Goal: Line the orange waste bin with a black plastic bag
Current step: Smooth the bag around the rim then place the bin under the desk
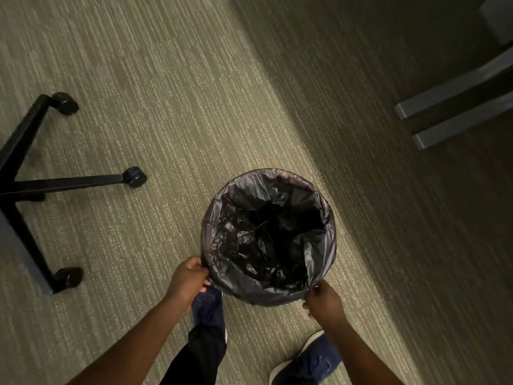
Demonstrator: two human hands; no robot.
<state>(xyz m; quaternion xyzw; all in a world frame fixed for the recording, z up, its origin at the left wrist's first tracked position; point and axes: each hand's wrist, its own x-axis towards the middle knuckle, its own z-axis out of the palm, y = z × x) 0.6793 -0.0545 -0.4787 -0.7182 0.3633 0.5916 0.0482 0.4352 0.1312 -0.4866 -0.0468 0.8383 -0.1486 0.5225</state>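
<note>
A round waste bin stands on the carpet, seen from above; its orange wall is hidden under the black plastic bag [266, 234]. The bag fills the inside in crumpled folds and its edge is folded out over the rim [277, 173] all the way round. My left hand [188, 279] pinches the bag's folded edge at the bin's near left side. My right hand [323, 300] pinches the folded edge at the near right side. Both hands sit just outside the rim.
A black office chair base [25, 184] with castors stands to the left. Grey metal table feet [449, 112] lie at the upper right, in shadow. My two blue shoes [208, 304] stand right below the bin. Striped carpet surrounds everything.
</note>
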